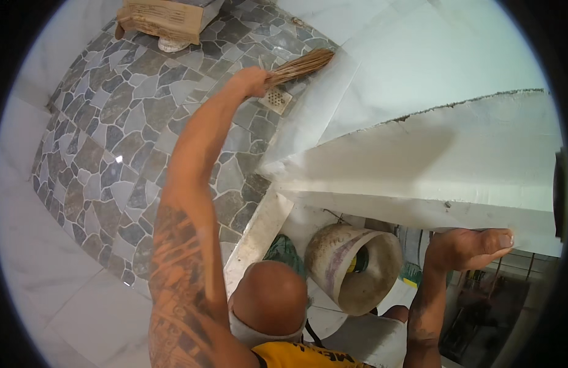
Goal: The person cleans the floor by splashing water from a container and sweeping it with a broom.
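Note:
My left hand (256,82) grips the bound end of a stick broom (302,69) low over the stone-patterned floor. The broom's bristle tips reach the foot of the white wall. Just below the hand, a square floor drain cover (276,100) with holes sits among the tiles, close to the wall. My right hand (470,248) is against the lower edge of a white wall end (403,202), thumb pointing right. Most of its fingers are hidden, so I cannot tell how far they are closed.
A raised threshold (258,225) borders the floor. Beside my bent knee (270,299) stands a stained bucket (318,262) with something green and yellow inside. A torn cardboard box (162,20) lies at the far end. The partition has a rough upper edge (403,117).

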The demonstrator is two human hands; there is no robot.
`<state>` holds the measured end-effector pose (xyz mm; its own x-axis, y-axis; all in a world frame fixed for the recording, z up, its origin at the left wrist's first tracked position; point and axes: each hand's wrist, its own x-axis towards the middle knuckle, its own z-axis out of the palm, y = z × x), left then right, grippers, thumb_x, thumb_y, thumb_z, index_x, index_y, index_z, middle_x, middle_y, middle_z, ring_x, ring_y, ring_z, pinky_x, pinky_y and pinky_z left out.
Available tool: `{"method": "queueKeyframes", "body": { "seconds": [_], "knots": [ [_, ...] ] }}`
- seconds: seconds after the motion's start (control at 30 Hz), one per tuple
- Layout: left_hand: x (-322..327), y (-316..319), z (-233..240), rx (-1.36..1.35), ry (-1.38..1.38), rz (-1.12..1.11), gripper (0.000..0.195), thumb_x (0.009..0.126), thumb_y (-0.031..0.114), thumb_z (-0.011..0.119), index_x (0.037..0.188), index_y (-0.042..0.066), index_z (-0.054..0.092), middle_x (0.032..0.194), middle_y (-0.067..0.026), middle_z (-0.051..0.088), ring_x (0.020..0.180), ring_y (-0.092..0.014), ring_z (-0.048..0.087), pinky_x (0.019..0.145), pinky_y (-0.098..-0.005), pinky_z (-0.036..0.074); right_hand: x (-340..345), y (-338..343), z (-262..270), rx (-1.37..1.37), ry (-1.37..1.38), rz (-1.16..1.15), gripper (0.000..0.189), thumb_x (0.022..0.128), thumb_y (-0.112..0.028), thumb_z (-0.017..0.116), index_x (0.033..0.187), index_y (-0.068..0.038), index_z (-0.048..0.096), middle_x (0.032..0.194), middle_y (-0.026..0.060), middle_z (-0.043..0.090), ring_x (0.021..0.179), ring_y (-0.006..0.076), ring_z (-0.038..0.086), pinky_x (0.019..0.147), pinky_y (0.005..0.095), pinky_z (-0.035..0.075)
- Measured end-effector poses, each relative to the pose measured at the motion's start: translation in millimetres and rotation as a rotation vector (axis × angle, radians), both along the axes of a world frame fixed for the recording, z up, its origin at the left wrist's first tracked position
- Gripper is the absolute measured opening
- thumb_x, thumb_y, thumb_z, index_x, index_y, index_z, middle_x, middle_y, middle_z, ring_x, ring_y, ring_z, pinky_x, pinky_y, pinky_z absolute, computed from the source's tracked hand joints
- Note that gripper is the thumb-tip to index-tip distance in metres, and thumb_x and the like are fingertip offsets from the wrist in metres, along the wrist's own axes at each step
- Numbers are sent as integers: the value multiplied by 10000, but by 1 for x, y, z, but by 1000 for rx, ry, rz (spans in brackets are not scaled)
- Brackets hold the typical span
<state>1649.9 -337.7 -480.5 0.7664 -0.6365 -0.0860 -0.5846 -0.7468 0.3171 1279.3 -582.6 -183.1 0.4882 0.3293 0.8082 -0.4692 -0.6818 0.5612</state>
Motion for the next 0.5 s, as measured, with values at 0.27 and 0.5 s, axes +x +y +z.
{"method": "queueKeyframes", "body": {
  "seconds": [0.27,0.5],
  "knots": [
    [-151,185,41,-327,372,94,768,673,163,642,1411,169,430,1087,-218,629,975,-377,607,851,-403,470,5,12,7,-10,35,-40,221,925,-115,549,1019,62,457,933,167,489,785,318,519,728,441,441],
    [-316,247,23,-597,263,567,718,742,98,628,1425,136,411,1246,-183,595,1079,-319,621,918,-374,465,18,31,2,715,-283,167,468,1004,-385,343,1016,70,452,933,145,485,784,255,480,733,362,446]
  ]
}}
